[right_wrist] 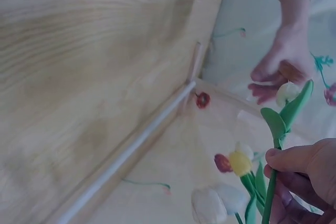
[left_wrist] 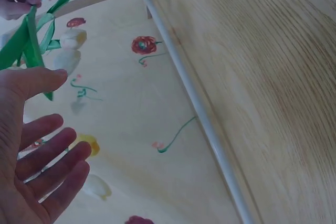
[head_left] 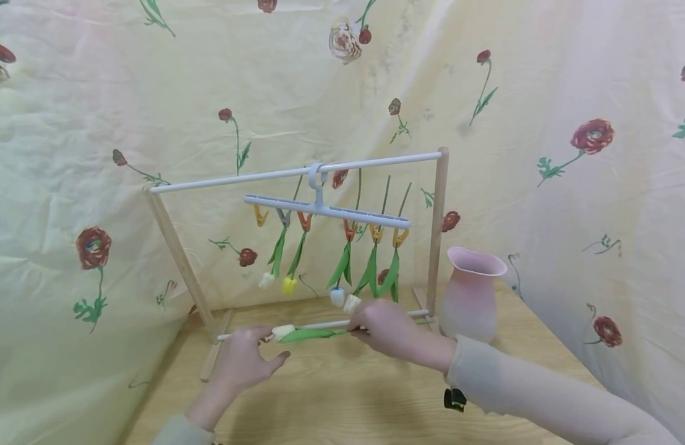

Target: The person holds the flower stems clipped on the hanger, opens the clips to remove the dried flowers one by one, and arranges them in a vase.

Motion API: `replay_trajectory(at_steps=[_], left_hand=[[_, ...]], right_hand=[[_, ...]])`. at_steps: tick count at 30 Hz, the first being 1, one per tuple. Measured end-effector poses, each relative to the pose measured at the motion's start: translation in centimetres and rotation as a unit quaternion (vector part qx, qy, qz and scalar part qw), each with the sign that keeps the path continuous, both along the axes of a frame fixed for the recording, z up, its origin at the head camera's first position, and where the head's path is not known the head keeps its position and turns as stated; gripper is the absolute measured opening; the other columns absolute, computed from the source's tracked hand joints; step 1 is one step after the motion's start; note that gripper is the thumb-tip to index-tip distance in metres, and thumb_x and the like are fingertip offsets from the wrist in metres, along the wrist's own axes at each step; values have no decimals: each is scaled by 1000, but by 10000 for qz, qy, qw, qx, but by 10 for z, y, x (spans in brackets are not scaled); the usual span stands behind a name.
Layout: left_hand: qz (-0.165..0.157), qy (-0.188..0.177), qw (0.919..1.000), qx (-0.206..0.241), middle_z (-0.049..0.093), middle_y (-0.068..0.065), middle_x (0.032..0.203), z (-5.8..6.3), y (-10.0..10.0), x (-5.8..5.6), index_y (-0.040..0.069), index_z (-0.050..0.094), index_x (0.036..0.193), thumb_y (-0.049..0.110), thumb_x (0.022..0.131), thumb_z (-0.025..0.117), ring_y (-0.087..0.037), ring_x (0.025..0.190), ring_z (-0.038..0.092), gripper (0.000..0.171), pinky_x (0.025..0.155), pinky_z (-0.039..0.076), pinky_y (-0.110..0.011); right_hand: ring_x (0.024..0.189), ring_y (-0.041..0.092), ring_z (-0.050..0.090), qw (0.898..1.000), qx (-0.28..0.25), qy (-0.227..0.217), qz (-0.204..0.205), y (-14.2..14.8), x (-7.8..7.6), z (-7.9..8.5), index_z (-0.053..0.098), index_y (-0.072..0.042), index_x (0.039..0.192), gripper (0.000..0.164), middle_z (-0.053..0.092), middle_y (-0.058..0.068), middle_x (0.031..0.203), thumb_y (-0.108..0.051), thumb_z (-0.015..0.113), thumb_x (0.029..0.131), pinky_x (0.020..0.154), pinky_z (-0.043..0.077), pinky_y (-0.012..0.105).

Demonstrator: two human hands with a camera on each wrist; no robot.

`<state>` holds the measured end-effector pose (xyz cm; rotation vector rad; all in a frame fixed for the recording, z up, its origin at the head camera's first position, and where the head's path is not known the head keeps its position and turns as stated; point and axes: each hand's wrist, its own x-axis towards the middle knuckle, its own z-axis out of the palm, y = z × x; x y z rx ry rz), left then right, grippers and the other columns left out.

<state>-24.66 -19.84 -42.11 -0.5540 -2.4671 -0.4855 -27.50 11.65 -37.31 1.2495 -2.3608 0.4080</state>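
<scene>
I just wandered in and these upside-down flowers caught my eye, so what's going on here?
A person's right hand holds a white tulip by its stem, with the left hand open near the bloom. Behind, other tulips hang upside down from clips on a hanger hooked over a stand's top bar. The leftmost clip holds no flower. A vase stands at the picture's right.

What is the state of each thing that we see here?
White tulip: pinched by its stem
Right hand: pinching that stem
Left hand: thumb and fingers apart
Rack: standing upright
Hanger: hooked over the rack's top bar
Hanging tulips: upside down
Leftmost clip: empty
Other five clips: gripping those tulips
Vase: upright, no flower showing
</scene>
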Motion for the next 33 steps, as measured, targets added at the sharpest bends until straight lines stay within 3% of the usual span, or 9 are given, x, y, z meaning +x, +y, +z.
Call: replay_trajectory(at_steps=[5, 9, 12, 15, 19, 20, 23, 26, 33], left_hand=[[175, -228, 9990, 355, 83, -13, 106, -3, -3, -5, 7, 82, 108, 27, 72, 97, -30, 88, 81, 45, 74, 67, -41], [211, -190, 9984, 496, 83, -13, 110, -4, -5, -9, 8, 81, 117, 27, 72, 98, -29, 82, 80, 52, 67, 65, -37], [240, -117, 9982, 541, 82, -15, 113, -4, -6, -12, 7, 80, 120, 28, 72, 98, -10, 60, 65, 55, 54, 54, -25], [357, -302, 9968, 644, 82, -16, 108, -3, -6, -14, 7, 79, 123, 30, 73, 97, 2, 46, 30, 58, 44, 36, -19], [548, -527, 9937, 821, 82, -17, 103, -1, -8, -19, 8, 78, 126, 34, 75, 96, 4, 46, 24, 60, 43, 30, -18], [605, -553, 9930, 853, 81, -17, 91, -1, -8, -20, 8, 77, 127, 35, 75, 96, 2, 47, 25, 61, 43, 29, -19], [744, -476, 9910, 1009, 81, -20, 99, -2, -11, -25, 6, 77, 127, 33, 75, 96, -7, 58, 49, 62, 45, 36, -23], [863, -277, 9890, 1169, 80, -23, 108, -4, -15, -30, 4, 77, 126, 32, 76, 96, -25, 74, 73, 61, 54, 56, -33], [964, -73, 9815, 1655, 77, -23, 119, -3, -21, -42, 4, 77, 125, 30, 77, 95, -43, 84, 78, 58, 57, 60, -40]], right_hand=[[75, 9, 71, 9990, -412, 161, 54, 10, -7, 11, 84, -12, 90, 10, 79, -2, 85, -3, 87, 85, 66, 56, 19], [72, 8, 67, 9966, -792, 225, -48, 19, -11, 22, 85, -11, 94, 12, 80, 0, 87, -3, 87, 85, 63, 53, 16], [73, 10, 67, 9933, -1127, 191, -145, 25, -13, 30, 85, -9, 94, 11, 80, 1, 85, -2, 86, 86, 62, 53, 17], [72, 11, 67, 9882, -1506, 252, -151, 30, -15, 39, 85, -8, 92, 12, 78, 2, 83, 0, 86, 84, 63, 56, 19], [67, 11, 70, 9787, -1963, 595, -93, 40, -18, 53, 84, -6, 92, 16, 80, 4, 82, 6, 86, 81, 61, 59, 21], [66, 11, 72, 9763, -2058, 659, -126, 43, -19, 56, 84, -7, 92, 17, 80, 4, 81, 6, 86, 81, 59, 59, 22], [65, 12, 74, 9700, -2308, 720, -267, 52, -19, 66, 84, -7, 94, 18, 81, 4, 82, 6, 86, 81, 57, 60, 27], [65, 15, 75, 9638, -2532, 702, -455, 60, -19, 75, 84, -6, 95, 17, 82, 6, 84, 5, 87, 82, 57, 61, 27], [68, 21, 77, 9427, -3191, 800, -547, 75, -26, 90, 83, 0, 95, 17, 82, 13, 89, 9, 86, 82, 65, 56, 9]])
